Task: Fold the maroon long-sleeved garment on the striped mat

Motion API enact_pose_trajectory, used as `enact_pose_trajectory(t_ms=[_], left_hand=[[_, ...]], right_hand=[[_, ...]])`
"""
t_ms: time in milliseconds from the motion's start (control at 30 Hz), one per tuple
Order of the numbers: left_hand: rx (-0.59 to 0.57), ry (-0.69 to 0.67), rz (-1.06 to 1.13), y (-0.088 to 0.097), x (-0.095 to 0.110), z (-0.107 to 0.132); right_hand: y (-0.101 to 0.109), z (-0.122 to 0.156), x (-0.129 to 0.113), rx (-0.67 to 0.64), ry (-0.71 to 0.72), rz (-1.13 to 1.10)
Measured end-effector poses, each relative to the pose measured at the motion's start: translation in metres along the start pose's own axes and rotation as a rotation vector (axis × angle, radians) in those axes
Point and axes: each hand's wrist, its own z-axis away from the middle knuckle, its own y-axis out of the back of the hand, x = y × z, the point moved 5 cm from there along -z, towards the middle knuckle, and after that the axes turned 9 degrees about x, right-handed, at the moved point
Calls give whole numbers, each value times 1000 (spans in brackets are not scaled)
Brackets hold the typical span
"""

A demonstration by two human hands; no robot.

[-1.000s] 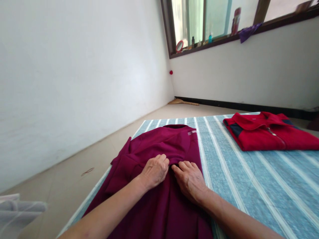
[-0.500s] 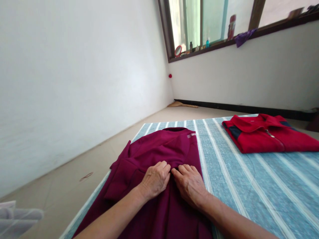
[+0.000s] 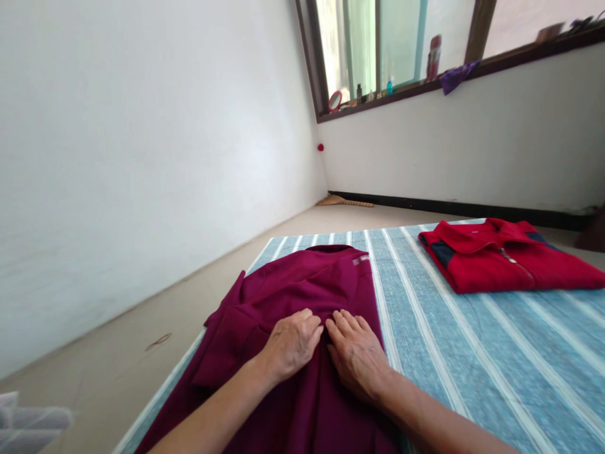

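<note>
Both my hands rest on a maroon collared shirt [image 3: 302, 280], which lies folded and bunched on a blue-and-white striped mat [image 3: 449, 353]. My left hand [image 3: 293, 343] presses on the cloth, its fingers bent down at a central fold. Beside it, my right hand [image 3: 357, 356] lies on the same fold with its fingers spread, almost touching my left hand. Neither hand clearly grips the cloth. The lower part of the shirt runs out of view under my forearms. A folded red zip jacket [image 3: 503, 258] lies on the mat to the right, apart from my hands.
A beige floor [image 3: 142, 315] runs along the mat's left edge, beside a white wall [image 3: 142, 126]. A broom [image 3: 345, 201] lies by the far wall. Bottles, a round mirror [image 3: 335, 101] and a purple cloth [image 3: 454, 77] sit on the windowsill. Pale cloth [image 3: 28, 422] shows at lower left.
The whole view has drifted slightly, so the room sits a little lower and further left. My right hand's fingers have spread wider on the shirt; my left hand stays at the fold.
</note>
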Motion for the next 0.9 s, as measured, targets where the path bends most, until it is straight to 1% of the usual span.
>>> enact_pose_trajectory(t_ms=[100, 167, 200, 267, 333, 467, 533, 667, 767, 833, 900], left_hand=[[147, 76, 108, 3, -8, -13], [230, 86, 153, -1, -7, -21], [245, 71, 168, -5, -4, -24], [240, 38, 194, -15, 2, -28], [251, 43, 228, -24, 5, -28], [353, 107, 322, -35, 2, -18], [370, 108, 334, -39, 2, -12], [406, 121, 281, -43, 7, -5], [428, 130, 271, -43, 11, -3], [440, 130, 273, -43, 13, -2], [450, 125, 279, -43, 14, -2]], right_hand=[[0, 0, 1, -9, -3, -5], [-1, 0, 1, -17, -6, -12], [-1, 0, 2, -22, -8, -17], [-1, 0, 2, -29, -14, -31], [1, -1, 2, -28, -27, -52], [4, 0, 3, 0, -45, -125], [3, 2, 5, 34, -54, -171], [0, 5, 14, 103, -98, -282], [3, 2, 20, 123, -141, -395], [9, -4, 23, 106, -161, -444], [14, -17, 26, 41, -153, -412]])
